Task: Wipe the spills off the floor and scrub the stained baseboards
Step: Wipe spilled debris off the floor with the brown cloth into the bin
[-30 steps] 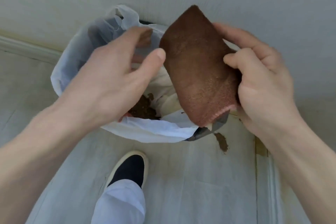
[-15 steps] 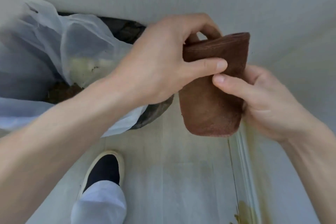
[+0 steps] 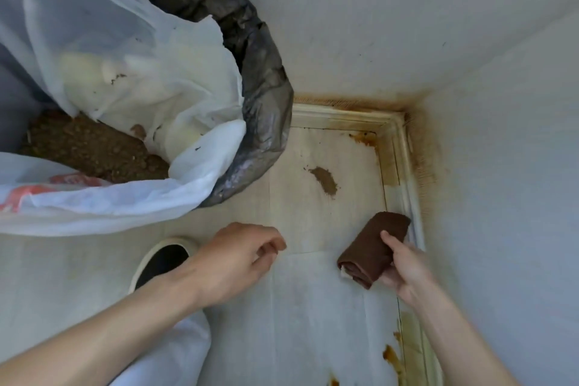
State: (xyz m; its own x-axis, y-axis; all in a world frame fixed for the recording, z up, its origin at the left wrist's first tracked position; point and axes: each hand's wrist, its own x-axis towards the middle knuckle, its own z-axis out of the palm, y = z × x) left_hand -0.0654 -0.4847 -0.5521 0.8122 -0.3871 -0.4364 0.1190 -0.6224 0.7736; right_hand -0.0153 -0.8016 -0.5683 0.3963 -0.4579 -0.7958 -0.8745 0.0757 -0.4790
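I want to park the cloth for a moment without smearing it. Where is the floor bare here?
Bare floor lies between the left hand and the right hand gripping the brown cloth, below the brown smear. It is crowded left, by the bin and shoe. Stains run along the baseboard and its corner.

The light is soft and even, with no hard shadows and no glare. The two bare hands look a little blurry, while the crinkled black plastic bin bag (image 3: 263, 78) looks sharper. Lines bend near the edges around it.
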